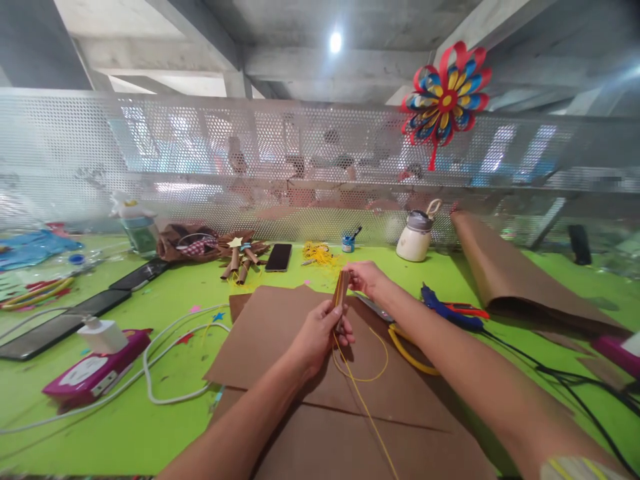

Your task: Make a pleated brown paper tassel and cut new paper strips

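My left hand (320, 327) grips a small brown paper roll (341, 288), held upright and slightly tilted above the stacked brown paper sheets (265, 333). Yellow string (367, 407) runs along the roll, loops over the paper and trails down toward my body. At the roll's top edge are the closed fingertips of my right hand (369, 279); whatever is pinched between them is too small to make out. Partly beneath my right forearm lie scissors with yellow handles (410, 357). Beyond that forearm rests a blue glue gun (447, 310).
Brown paper rolls with a star (243, 263), a phone (279, 257), tangled yellow string (319, 253) and a cream jug (415, 240) stand behind. At left are a purple power strip (100, 367) and white cable (150, 373). A large curled brown sheet (520, 280) lies right.
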`<state>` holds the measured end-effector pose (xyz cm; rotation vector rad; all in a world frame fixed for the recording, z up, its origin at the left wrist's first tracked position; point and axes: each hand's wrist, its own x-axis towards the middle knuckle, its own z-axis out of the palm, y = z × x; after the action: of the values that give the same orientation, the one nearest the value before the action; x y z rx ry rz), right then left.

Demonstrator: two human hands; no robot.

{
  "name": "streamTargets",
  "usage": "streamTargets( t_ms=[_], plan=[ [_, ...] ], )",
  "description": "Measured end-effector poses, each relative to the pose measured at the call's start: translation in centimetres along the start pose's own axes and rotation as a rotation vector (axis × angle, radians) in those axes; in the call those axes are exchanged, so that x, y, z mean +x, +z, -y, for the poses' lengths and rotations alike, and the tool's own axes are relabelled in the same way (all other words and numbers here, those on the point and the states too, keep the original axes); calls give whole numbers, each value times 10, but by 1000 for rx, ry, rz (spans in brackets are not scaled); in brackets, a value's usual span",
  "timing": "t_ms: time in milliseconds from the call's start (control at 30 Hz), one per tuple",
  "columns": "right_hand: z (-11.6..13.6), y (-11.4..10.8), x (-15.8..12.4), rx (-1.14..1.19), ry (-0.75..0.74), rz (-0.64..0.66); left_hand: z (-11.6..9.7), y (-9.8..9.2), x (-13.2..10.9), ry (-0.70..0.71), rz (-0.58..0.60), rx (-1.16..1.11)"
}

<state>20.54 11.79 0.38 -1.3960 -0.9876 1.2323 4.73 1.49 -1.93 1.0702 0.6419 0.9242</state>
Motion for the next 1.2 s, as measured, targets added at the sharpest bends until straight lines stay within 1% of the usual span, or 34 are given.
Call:
streamTargets(
  t_ms=[100, 167, 233, 267, 333, 367, 467, 500, 533, 567, 733, 900, 1067, 1200],
  plan=[
    [-1, -2, 12, -107, -55, -62, -5, -1, 0, 23, 18, -54],
    [1, -7, 16, -154, -131, -92, -8, -2, 0, 21, 16, -99],
    [7, -14, 16, -172, -233, -83, -9, -4, 1, 10, 1, -140],
    [10, -16, 13, -173, -287, -55, -10, -5, 2, 5, -6, -157],
    [16, -19, 5, -171, -372, 45, -11, -6, 3, 12, -6, -181],
    [18, -19, 1, -172, -400, 126, -12, -6, 3, 25, 2, -188],
    [18, -14, -10, -237, -448, 479, -17, -6, 3, 84, 19, -189],
    [16, -12, -12, -268, -459, 572, -18, -7, 3, 106, 10, -191],
    [14, -11, -13, -296, -469, 628, -20, -7, 4, 123, -3, -197],
    [11, -11, -13, -320, -477, 640, -21, -7, 4, 137, -20, -211],
    [-4, -17, -14, -418, -526, 441, -23, -10, 7, 174, -82, -311],
    [-10, -31, -11, -546, -586, 273, -24, -7, 6, 154, -60, -311],
    [5, -55, 10, -634, -658, 106, -25, -4, 3, 133, -21, -335],
    [22, -73, 20, -714, -715, 43, -23, -6, 3, 95, 14, -365]
  ],
)
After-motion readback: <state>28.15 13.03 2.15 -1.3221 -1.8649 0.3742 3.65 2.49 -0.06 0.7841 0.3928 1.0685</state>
